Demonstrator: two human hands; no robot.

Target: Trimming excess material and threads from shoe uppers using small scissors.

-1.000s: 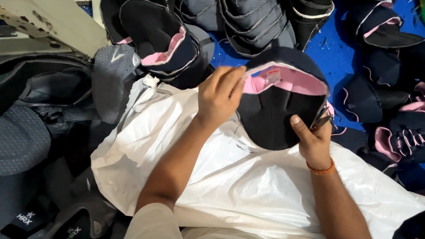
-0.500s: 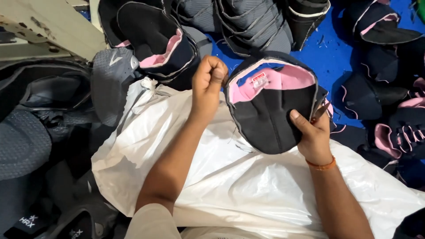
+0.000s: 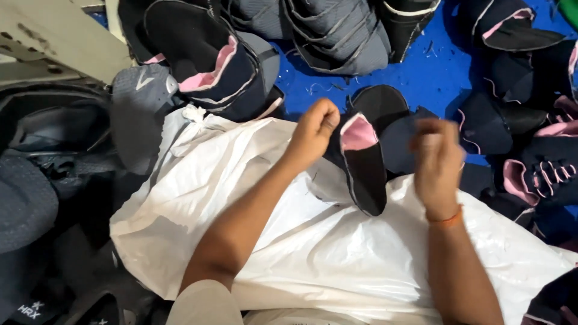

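We log the shoe upper (image 3: 364,162) on the sack (image 3: 313,253) — between left hand (image 3: 313,129) and right hand (image 3: 438,159); stacked uppers (image 3: 337,30) behind.

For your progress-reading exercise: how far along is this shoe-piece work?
Done: a stack of grey pieces lies at the top. In hand: the left hand grips a black-and-pink shoe piece over the white sack; the right hand is blurred beside it. Left: loose pieces at right.

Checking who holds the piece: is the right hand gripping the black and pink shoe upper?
No: the left hand holds the shoe upper, while the right hand is apart from it.
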